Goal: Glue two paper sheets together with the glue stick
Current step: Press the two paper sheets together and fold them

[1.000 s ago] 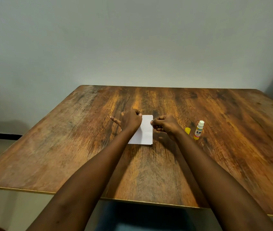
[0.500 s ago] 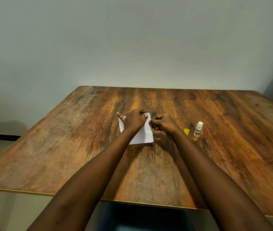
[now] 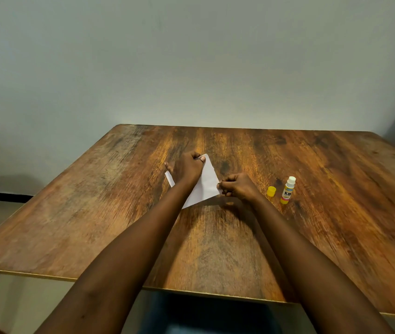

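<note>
White paper [image 3: 205, 183] lies turned at an angle on the wooden table [image 3: 336, 189]; I cannot tell whether it is one sheet or two stacked. My left hand [image 3: 187, 168] lies over its left part, fingers curled at the far corner and pinching it. My right hand [image 3: 236, 188] pinches the paper's right corner. An uncapped white glue stick [image 3: 288, 190] stands upright to the right of my right hand, with its yellow cap [image 3: 271, 191] beside it.
The table's near edge [image 3: 191, 291] runs below my forearms. A plain wall rises behind the far edge. Bare wood surrounds the paper to the left and far right.
The paper has turned from square-on to a diamond-like angle. My left hand moved to its far corner, and my right hand shifted right and nearer, keeping hold of the paper's edge.
</note>
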### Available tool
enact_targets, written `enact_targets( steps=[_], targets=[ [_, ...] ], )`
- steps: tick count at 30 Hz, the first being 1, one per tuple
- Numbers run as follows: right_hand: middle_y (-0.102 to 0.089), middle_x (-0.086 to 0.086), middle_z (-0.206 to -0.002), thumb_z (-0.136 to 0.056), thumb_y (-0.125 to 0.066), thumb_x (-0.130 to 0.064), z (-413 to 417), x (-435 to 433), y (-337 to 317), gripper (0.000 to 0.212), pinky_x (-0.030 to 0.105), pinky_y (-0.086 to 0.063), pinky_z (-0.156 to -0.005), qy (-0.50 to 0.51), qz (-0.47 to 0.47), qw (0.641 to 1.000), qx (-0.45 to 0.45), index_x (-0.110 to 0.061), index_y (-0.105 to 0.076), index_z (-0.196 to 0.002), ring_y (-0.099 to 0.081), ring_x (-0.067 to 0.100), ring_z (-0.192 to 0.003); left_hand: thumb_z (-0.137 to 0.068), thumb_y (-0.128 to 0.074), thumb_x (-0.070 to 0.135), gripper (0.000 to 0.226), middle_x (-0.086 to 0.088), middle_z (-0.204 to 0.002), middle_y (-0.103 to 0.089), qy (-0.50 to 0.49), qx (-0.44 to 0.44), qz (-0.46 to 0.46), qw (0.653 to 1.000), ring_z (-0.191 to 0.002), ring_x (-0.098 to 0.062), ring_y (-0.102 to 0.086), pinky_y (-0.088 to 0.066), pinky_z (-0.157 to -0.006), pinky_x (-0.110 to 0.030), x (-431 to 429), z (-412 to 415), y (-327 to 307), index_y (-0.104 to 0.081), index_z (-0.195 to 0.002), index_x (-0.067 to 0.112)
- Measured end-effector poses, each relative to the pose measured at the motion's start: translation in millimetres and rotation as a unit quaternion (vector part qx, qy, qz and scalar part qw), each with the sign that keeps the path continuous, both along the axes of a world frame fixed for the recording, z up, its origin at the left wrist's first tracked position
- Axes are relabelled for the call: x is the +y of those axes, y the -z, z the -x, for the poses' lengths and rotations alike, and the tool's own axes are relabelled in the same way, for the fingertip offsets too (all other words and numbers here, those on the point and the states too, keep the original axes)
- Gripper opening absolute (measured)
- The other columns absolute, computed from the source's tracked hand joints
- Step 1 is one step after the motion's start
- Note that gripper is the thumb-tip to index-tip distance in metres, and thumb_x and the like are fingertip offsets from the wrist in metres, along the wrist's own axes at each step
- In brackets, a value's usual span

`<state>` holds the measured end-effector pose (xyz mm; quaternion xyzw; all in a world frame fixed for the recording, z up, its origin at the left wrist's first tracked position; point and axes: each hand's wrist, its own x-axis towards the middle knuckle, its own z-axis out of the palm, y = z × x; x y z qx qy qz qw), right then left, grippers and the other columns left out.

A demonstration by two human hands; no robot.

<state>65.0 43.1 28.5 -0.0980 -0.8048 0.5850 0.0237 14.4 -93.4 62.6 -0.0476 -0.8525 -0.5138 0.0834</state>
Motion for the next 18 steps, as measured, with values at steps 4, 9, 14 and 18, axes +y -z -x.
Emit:
enact_targets(
  steps=[4,9,14,18],
  targets=[
    [-0.059,0.011,-0.066,-0.086,-0.058,0.001,0.5,3.8,0.9,0.020,0.019,-0.042,-0.051,-0.003,0.007,1.000,-0.002,0.019,-0.063,-0.095,-0.051,0.014,-0.056,-0.093,-0.051,0.026,0.025,-0.009,-0.103,-0.070,-0.035,-0.010,-0.008,0.999,-0.099,-0.025,-0.060,-0.034,-0.100,-0.039,-2.6,4.8,-0.5,-0.069,-0.093,0.008],
    [-0.060,0.010,-0.069,-0.089,-0.055,0.000,-2.2,1.5,4.9,0.018,0.018,-0.045,-0.052,0.015,0.067,0.998,0.010,0.015,-0.064,-0.093,-0.055,0.012,-0.057,-0.094,-0.049,0.029,0.027,-0.009,-0.110,-0.067,-0.053,-0.026,-0.007,0.998,-0.100,-0.027,-0.060,-0.043,-0.084,-0.033,-5.9,7.5,1.3,-0.066,-0.103,0.010],
    [-0.065,0.006,-0.076,-0.089,-0.059,-0.008,-1.0,-10.9,8.6,0.011,0.025,-0.049,-0.057,0.012,0.182,0.983,-0.009,-0.009,-0.061,-0.078,-0.060,0.015,-0.065,-0.097,-0.043,0.030,0.033,-0.009,-0.120,-0.062,-0.067,-0.074,-0.030,0.995,-0.105,-0.027,-0.059,-0.046,-0.087,-0.038,-8.9,13.7,2.4,-0.056,-0.121,0.011],
    [-0.068,0.013,-0.082,-0.088,-0.059,-0.005,4.6,-16.5,14.6,0.009,0.032,-0.052,-0.055,0.041,0.198,0.978,-0.044,-0.001,-0.061,-0.095,-0.063,0.021,-0.063,-0.096,-0.047,0.026,0.035,-0.012,-0.123,-0.060,-0.050,-0.103,-0.013,0.993,-0.107,-0.027,-0.058,-0.045,-0.084,-0.037,-16.4,17.4,8.6,-0.053,-0.125,0.007]
  ],
)
